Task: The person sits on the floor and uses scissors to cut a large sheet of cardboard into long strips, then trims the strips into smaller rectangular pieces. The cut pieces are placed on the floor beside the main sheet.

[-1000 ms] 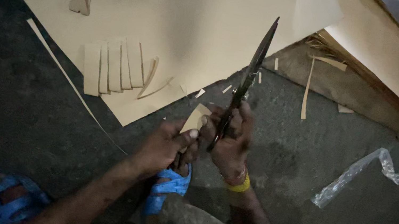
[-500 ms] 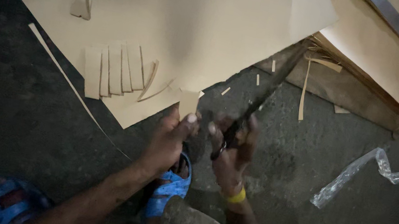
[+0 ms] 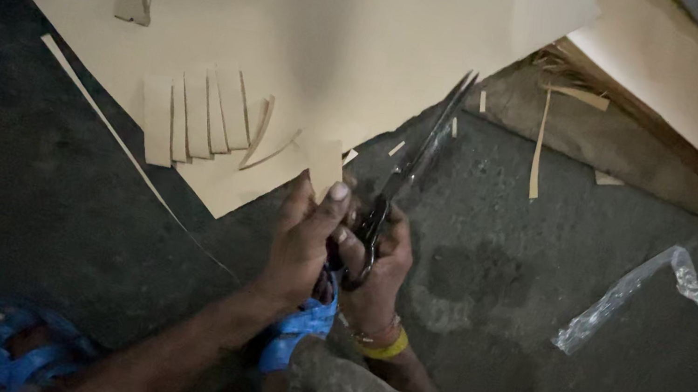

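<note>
The right hand (image 3: 380, 263) is gripping the handles of a pair of dark scissors (image 3: 416, 165), fingers clenched through the loops, with a yellow band (image 3: 385, 349) sitting on the wrist. The blades are pointing up and away, lying close together as far as can be told in the dim light, their tips reaching the edge of the large tan paper sheet (image 3: 349, 26) that is lying on the dark floor (image 3: 13, 168). The left hand (image 3: 304, 236) is lying just beside the right, its thumb and fingers pinching a small tan paper piece (image 3: 321, 168) right by the lower corner of the sheet.

To the left of that piece, a row of cut tan strips (image 3: 193, 113) is lying side by side on the sheet, with two thin curved slivers beside them. Below the hands, a blue sandal (image 3: 298, 329) is showing, and another blue sandal (image 3: 3, 341) is lying at the lower left. Well apart on the right, a crumpled strip of clear plastic wrap (image 3: 645, 293) is lying on the floor. More tan sheets (image 3: 697, 94) are stacked at the upper right, with narrow offcuts scattered near them.
</note>
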